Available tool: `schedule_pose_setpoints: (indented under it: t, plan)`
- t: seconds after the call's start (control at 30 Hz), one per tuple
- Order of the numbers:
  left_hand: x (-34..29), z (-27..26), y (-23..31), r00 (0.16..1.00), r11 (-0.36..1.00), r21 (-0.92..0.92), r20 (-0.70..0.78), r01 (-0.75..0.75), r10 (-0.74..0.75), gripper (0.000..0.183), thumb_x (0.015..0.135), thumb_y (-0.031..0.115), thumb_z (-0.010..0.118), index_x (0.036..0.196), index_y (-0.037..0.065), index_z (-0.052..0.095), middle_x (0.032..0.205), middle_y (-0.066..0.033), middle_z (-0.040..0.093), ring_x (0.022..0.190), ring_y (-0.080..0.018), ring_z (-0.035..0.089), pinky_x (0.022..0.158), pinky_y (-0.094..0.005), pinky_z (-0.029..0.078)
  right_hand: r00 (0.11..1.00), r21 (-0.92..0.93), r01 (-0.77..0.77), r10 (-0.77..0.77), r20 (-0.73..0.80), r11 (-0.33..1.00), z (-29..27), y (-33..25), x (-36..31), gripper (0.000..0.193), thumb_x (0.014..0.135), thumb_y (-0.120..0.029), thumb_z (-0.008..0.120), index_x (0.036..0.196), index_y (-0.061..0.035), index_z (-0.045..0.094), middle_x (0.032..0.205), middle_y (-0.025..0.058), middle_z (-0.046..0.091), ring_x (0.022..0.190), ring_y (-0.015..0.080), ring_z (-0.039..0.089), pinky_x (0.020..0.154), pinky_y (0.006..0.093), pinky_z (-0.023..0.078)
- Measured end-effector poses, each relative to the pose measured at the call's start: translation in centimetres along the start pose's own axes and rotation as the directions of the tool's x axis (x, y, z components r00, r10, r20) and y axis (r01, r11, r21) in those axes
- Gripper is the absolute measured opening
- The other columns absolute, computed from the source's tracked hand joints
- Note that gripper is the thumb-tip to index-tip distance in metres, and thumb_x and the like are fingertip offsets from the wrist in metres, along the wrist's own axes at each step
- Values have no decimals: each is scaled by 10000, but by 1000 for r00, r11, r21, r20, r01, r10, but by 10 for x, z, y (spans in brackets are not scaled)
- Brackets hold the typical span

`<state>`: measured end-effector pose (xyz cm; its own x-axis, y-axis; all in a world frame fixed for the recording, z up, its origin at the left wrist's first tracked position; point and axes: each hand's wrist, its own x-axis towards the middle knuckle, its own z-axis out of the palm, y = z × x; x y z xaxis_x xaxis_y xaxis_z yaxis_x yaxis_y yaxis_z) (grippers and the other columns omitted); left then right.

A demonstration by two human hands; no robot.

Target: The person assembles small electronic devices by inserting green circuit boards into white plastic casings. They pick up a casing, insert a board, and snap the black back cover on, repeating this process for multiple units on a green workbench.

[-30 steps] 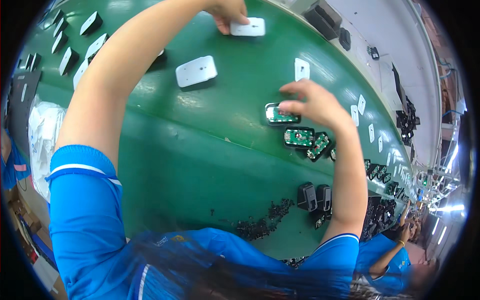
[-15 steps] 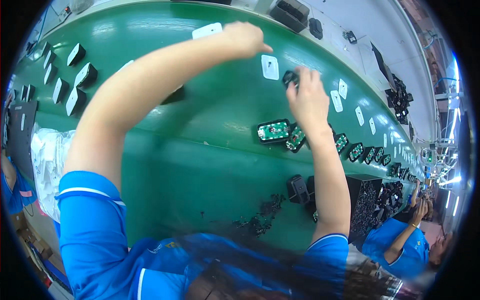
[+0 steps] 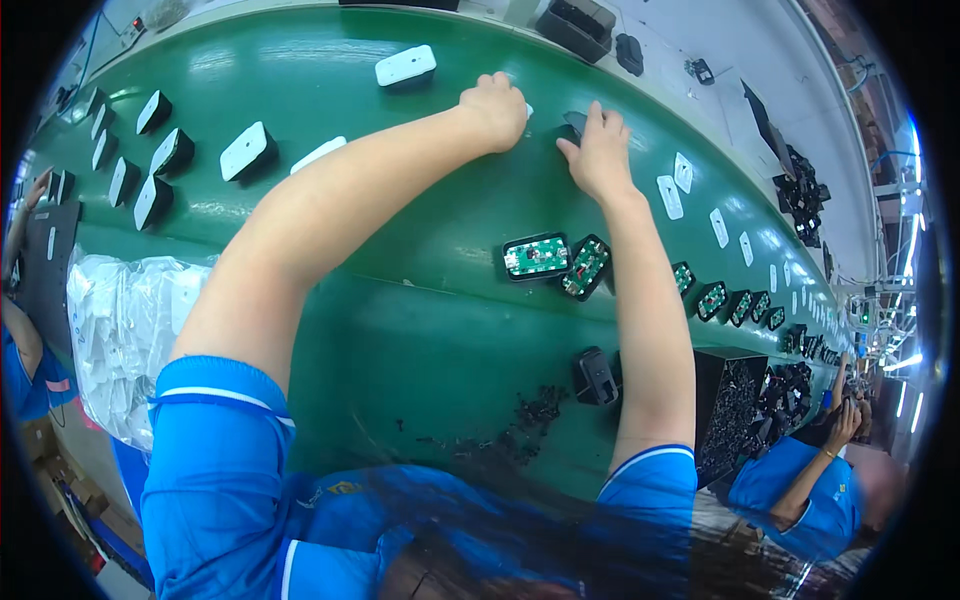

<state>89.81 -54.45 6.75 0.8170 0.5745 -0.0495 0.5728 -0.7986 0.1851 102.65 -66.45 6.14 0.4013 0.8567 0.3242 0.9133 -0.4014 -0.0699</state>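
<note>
My left hand (image 3: 494, 112) is closed at the far middle of the table, its fingers curled over a white cover plate (image 3: 529, 111); only a small edge of the plate shows. Just to its right, my right hand (image 3: 600, 155) grips a dark plastic housing (image 3: 574, 122), mostly hidden behind the thumb and fingers. Nearer to me lie two black housings with green circuit boards inside: one (image 3: 536, 258) is nearly level, the other (image 3: 587, 268) slanted against its side. Beyond my left forearm rests a white-topped black case (image 3: 406, 66).
More white-topped cases (image 3: 248, 152) stand at the left, by a clear bag of white parts (image 3: 125, 340). Loose white plates (image 3: 670, 197) and board-filled housings (image 3: 712, 300) line the right. Small black parts (image 3: 535, 415) lie near me; a person in blue (image 3: 800, 500) sits at right.
My left hand has moved from beside the white-topped case toward me, onto the white plate. My right hand has shifted slightly away from me with the housing.
</note>
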Motion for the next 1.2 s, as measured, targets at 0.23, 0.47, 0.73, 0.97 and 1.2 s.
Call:
schedule_pose_setpoints:
  t: [0.23, 0.47, 0.73, 0.97, 1.2]
  plan:
    - [-38, -20, -17, 942, 947, 41, 126, -319, 312, 502, 752, -14, 557, 1249, 52, 514, 1239, -143, 480, 1160, -313, 464, 922, -412, 467, 973, 269, 64, -119, 196, 961, -31, 7, -7, 465, 762, -20, 667, 1209, -31, 540, 1124, 194, 574, 1037, 341, 573, 915, 406, 452]
    - [-57, -35, -56, 932, 915, -187, -132, -359, 338, 653, 743, -91, 510, 1369, 60, 398, 1407, -149, 392, 1298, -309, 385, 1034, -390, 395, 968, 666, 169, -249, 26, 727, -38, -36, 0, 348, 721, 13, 691, 1060, -29, 629, 1031, 147, 642, 945, 295, 625, 842, 350, 490]
    - [-75, -42, -65, 933, 927, -200, 110, -318, 344, 728, 694, -158, 421, 1379, 88, 408, 1478, -74, 333, 1340, -258, 345, 1056, -366, 388, 962, 729, 85, -245, 117, 679, -24, -55, 1, 336, 725, 30, 676, 1052, -40, 644, 998, 133, 665, 920, 258, 645, 830, 333, 499]
    - [-74, -40, -65, 937, 936, -190, 131, -297, 324, 696, 706, -155, 410, 1367, 62, 425, 1451, -94, 374, 1328, -259, 366, 1064, -368, 378, 949, 742, 18, -244, 197, 671, -20, -56, 1, 343, 751, 40, 665, 1086, -29, 637, 1075, 108, 658, 1022, 233, 624, 907, 332, 488]
    - [-72, -37, -63, 930, 945, -71, 166, -320, 328, 625, 769, -109, 421, 1373, 51, 417, 1444, -102, 387, 1317, -249, 388, 1079, -364, 353, 916, 584, 335, -402, -17, 739, -11, -57, -1, 277, 750, -2, 660, 1024, -40, 639, 1078, 121, 645, 988, 306, 614, 867, 371, 498]
